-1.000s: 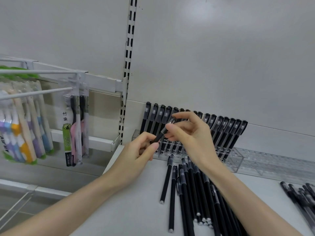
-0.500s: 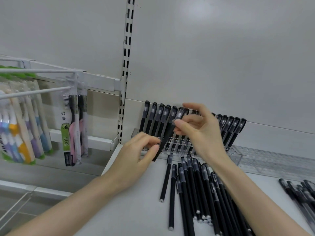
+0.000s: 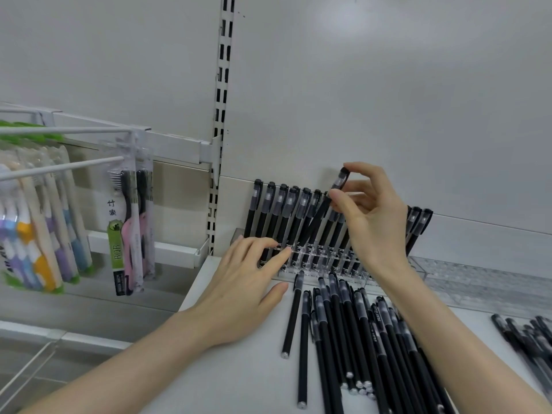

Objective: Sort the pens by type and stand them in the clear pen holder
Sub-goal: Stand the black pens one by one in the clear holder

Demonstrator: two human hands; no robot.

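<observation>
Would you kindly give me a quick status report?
Right hand pinching pen, lowering into holder. Left hand open, steadying holder. Nothing blocking.

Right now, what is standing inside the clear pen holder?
The clear pen holder holds a row of capped black pens, standing upright. The right hand lowers another pen in and covers the middle of the row, so the count is unclear.
</observation>
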